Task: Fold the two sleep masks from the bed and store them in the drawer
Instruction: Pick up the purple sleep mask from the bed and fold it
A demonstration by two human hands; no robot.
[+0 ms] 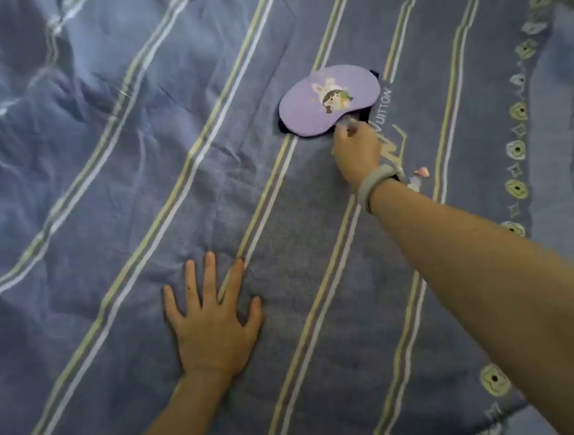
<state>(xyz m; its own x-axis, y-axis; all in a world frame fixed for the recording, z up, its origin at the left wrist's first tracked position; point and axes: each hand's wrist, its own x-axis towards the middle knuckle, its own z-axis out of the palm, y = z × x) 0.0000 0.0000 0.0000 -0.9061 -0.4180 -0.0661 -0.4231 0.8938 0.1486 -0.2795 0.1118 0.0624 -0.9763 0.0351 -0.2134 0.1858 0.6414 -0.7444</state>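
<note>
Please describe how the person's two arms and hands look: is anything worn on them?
Both forearms are bare, with no sleeves in view. The right hand has a pale grey-white band around its wrist, like a bracelet or fitness band. The left hand wears nothing: no ring, watch or glove is visible.

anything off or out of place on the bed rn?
Nothing damaged or spilled. The purple sleep mask lies askew on a dark one that peeks out beneath it. Right hand is at its lower edge; left hand lies flat on the rumpled bedcover.
</note>
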